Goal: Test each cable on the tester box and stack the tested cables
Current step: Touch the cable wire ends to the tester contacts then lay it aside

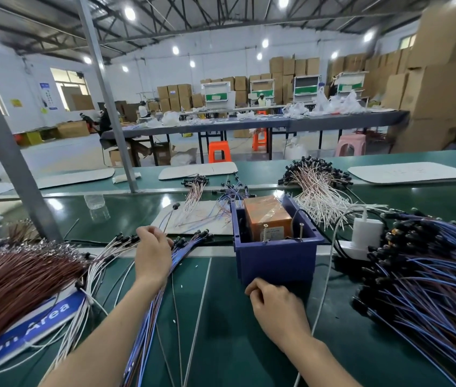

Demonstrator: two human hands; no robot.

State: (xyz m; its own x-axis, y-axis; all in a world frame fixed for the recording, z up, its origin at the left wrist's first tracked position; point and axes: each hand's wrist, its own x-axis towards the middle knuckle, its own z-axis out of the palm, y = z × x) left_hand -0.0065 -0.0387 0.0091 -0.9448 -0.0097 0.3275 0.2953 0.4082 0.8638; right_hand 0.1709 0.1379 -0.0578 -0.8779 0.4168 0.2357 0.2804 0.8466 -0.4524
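My right hand (277, 311) lies nearest, fingers curled against the front wall of the blue bin (274, 261); I cannot tell whether they pinch anything. My left hand (152, 252) is farther out, fingers bent over the black connector ends of the blue cables (159, 303); its grip is hidden. The cables lie lengthwise on the tabletop (235, 344), running away from me. The tester box (267, 219) stands in the bin, right of the left hand and nearer my right.
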